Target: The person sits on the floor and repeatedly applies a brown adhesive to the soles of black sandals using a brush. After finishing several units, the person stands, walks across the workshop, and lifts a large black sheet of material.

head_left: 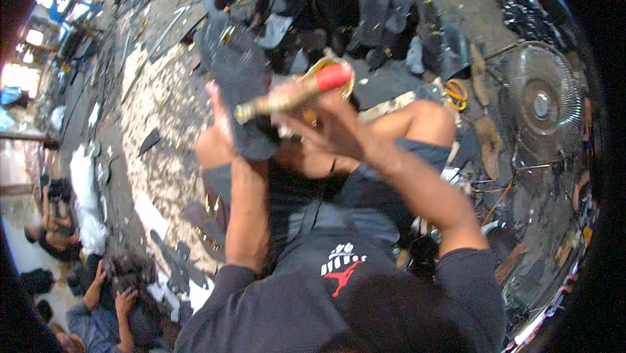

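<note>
A dark grey shoe sole (236,69) stands upright in front of me, its heel end toward my lap. My left hand (223,118) grips it low on its left side, the thumb showing along the edge and the other fingers hidden. In my right hand (329,115), partly smeared by motion, is a short stick-like tool (293,97) with a red end. Its pale tip lies across the lower part of the sole; whether they touch, I cannot tell. Just behind the red end shows a yellow-rimmed round container (351,79), mostly hidden.
Beyond my knees lies a heap of dark soles (372,11). A round fan (541,105) stands at the right, near a yellow ring (456,95). A stained pale sheet (160,131) covers floor to my left. Another person (104,314) works at the lower left.
</note>
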Demonstrator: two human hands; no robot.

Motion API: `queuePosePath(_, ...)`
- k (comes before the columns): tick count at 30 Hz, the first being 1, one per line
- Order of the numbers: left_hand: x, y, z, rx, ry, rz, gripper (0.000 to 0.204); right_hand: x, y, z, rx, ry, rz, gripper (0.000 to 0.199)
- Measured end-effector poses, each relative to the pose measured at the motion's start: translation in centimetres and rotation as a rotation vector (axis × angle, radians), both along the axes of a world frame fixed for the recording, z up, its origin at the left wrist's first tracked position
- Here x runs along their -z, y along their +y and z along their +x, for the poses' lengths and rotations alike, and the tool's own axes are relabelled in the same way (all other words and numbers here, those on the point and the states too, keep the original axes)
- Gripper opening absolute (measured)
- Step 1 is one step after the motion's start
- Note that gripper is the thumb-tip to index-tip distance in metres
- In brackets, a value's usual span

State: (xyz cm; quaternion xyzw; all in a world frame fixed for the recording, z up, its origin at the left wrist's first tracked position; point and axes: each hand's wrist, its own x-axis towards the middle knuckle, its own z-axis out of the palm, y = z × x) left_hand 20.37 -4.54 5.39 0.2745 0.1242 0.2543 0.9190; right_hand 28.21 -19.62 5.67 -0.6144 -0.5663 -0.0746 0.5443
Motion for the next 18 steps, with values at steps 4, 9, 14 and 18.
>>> queuePosePath(4,3.0,-0.4,1.8,0.28,0.045,-0.124,0.061,0.1,-4.4,-2.0,-0.149,0.14,-0.056,0.032)
queuePosePath(9,4.2,-6.7,10.0,0.558,0.1,-0.219,0.055,-5.4,-12.9,0.6,0.404,0.716,0.161,0.027)
queuePosePath(14,-1.3,-4.8,28.1,0.581,0.129,0.018,0.068,-4.4,-17.2,2.1,0.563,0.839,0.286,0.038)
queuePosePath(18,0.6,0.8,28.2,0.192,0.156,0.344,0.064,-3.3,-15.6,4.5,0.588,0.712,0.188,0.038)
